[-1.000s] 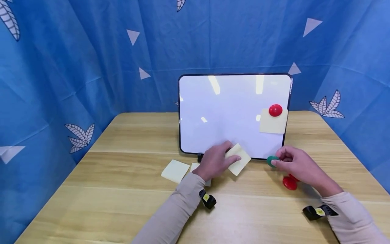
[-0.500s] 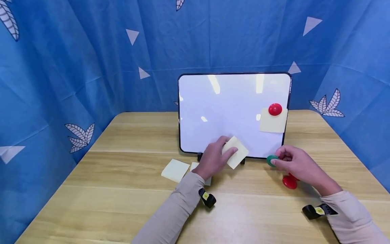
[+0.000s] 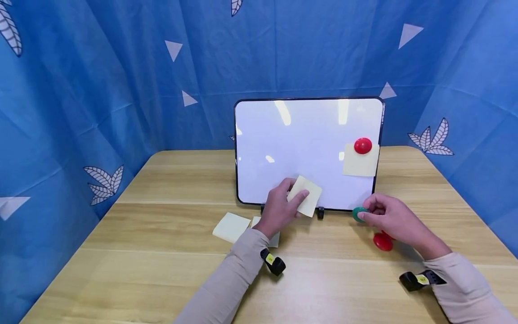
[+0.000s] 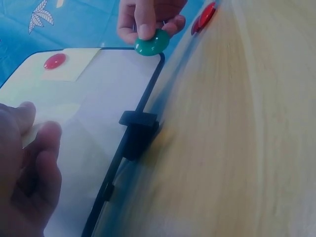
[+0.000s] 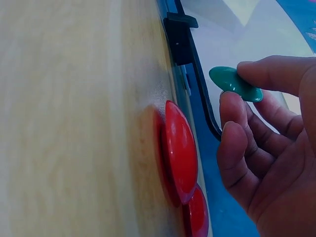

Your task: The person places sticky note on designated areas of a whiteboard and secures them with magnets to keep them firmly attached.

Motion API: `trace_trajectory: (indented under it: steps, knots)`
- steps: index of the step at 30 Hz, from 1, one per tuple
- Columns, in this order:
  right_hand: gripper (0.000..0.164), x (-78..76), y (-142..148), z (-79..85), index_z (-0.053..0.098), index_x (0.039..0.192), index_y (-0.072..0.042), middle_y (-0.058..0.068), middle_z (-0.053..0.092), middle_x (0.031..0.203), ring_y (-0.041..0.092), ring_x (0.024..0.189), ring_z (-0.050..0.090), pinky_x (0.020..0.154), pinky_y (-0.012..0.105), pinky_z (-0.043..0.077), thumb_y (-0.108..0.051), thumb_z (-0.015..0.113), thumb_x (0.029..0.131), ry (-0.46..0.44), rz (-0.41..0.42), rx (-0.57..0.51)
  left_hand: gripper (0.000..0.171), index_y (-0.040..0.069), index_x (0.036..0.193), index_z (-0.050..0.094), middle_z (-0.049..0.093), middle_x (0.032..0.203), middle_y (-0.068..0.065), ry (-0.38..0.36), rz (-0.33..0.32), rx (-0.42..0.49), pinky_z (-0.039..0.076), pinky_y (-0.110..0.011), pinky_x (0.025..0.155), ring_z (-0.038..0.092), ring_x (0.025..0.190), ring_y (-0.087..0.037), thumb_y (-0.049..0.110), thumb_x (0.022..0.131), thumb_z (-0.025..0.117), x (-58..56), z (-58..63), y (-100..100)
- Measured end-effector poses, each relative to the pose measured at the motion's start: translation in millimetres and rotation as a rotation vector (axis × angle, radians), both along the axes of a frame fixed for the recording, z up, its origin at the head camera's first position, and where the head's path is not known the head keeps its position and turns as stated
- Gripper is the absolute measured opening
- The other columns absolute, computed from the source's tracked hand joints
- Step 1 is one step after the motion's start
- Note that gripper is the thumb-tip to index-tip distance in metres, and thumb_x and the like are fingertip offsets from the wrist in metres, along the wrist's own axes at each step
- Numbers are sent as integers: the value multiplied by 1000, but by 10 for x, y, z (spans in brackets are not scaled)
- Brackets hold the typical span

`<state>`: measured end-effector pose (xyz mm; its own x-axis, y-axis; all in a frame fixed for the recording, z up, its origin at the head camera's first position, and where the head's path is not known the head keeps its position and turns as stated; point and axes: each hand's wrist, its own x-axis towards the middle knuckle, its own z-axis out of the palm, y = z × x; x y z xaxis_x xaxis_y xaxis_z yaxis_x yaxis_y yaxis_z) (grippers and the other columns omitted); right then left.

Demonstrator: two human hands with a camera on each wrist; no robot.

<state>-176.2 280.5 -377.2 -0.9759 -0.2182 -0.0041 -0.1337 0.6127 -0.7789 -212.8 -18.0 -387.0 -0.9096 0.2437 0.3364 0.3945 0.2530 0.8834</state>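
Observation:
Between thumb and fingers my left hand (image 3: 280,208) pinches a pale yellow sticky note (image 3: 306,196) in front of the lower middle of a whiteboard (image 3: 275,135). My right hand (image 3: 398,220) pinches a round green magnet (image 3: 358,214) by the board's lower right corner; the right wrist view shows this green magnet (image 5: 234,84) between thumb and fingertips. Under that hand, red magnets (image 3: 382,241) lie on the table, partly hidden in the head view. Another sticky note (image 3: 359,163) hangs on the board's right side, held by a red magnet (image 3: 363,146).
Two more sticky notes lie on the wooden table (image 3: 154,252): one note (image 3: 231,227) left of my left wrist, the other (image 3: 274,240) partly under it. Small black feet (image 3: 321,213) support the whiteboard. A blue curtain (image 3: 121,90) surrounds the table.
My left hand has lifted the sticky note slightly up and to the left, turning it a little. My right hand stays almost still with the green magnet.

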Motion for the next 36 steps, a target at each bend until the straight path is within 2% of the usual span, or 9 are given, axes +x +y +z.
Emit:
trace_trajectory:
  steps: [3, 5, 10, 13, 24, 28, 32, 36]
  knots:
    - [28, -1, -1, 0, 59, 106, -5, 10, 59, 88, 20, 72, 54, 56, 29, 45, -27, 73, 94, 4, 3, 0, 29, 9, 120, 59, 61, 102, -5, 3, -18, 19, 56, -31, 52, 65, 58, -17, 24, 97, 69, -8, -14, 2]
    - [28, -1, -1, -1, 59, 107, -5, 10, 59, 88, 20, 72, 54, 56, 29, 46, -27, 72, 94, 1, 2, 1, 28, 9, 120, 59, 60, 101, -6, -1, -35, 44, 57, -33, 54, 67, 58, -23, 23, 97, 69, -9, -20, 4]
    - [28, 0, -3, -10, 59, 108, -6, 9, 59, 90, 20, 74, 54, 57, 28, 46, -27, 72, 95, -4, -5, 8, 26, 10, 120, 59, 60, 100, -5, -62, -91, 108, 59, -44, 64, 70, 65, -37, 26, 100, 64, 3, -19, 13]
    - [29, 12, -13, -3, 59, 108, -5, 9, 59, 89, 20, 73, 54, 57, 28, 46, -28, 72, 94, -4, -6, 6, 27, 10, 122, 58, 61, 102, -5, -90, -108, 129, 59, -48, 67, 70, 69, -40, 28, 101, 62, 14, -12, 15]
    - [28, 8, -55, 2, 59, 106, -6, 11, 60, 90, 22, 75, 56, 58, 29, 47, -29, 72, 95, -1, -2, -10, 27, 8, 120, 59, 62, 98, -10, -49, -79, 155, 59, -43, 60, 69, 62, -32, 22, 99, 66, 31, -4, -10]
    - [30, 10, -60, 5, 59, 108, -5, 11, 60, 91, 22, 75, 55, 58, 29, 48, -29, 72, 95, -15, 4, -28, 26, 8, 120, 59, 64, 94, -10, -38, -74, 163, 58, -43, 59, 71, 63, -34, 21, 99, 66, 29, -15, -8]
    - [29, 15, -56, 6, 59, 107, -5, 11, 60, 91, 22, 76, 56, 59, 29, 49, -29, 72, 95, -12, 7, -24, 27, 7, 121, 59, 68, 92, -9, -45, -89, 180, 58, -48, 62, 72, 67, -29, 22, 100, 65, 34, -8, 5]
    - [26, 11, -54, 14, 60, 105, -6, 10, 60, 90, 23, 77, 56, 61, 29, 49, -28, 72, 95, 20, 8, -2, 27, 9, 122, 60, 70, 93, -7, -59, -101, 183, 59, -43, 62, 73, 72, -28, 25, 100, 64, 39, -2, 21]
